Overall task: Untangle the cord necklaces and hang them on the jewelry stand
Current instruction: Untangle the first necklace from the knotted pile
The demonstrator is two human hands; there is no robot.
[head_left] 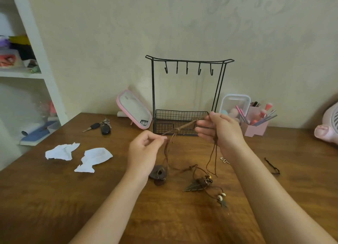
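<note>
Head view: two torn paper scraps (pixel 62 151) lie on the tabletop (pixel 54 198), well left of the fingers. Left hand (pixel 144 148): thumb and forefinger pinch the lower end of a taut strand of the cord necklaces (pixel 182 127). Loose loops hang below the fingers to a round pendant (pixel 158 173) and a leaf pendant (pixel 194 186), both resting on the tabletop. Jewelry stand (pixel 189 61): upright, just behind both hands. Right hand (pixel 221 132): fingers curled, gripping the strand's upper end and hanging cords.
</note>
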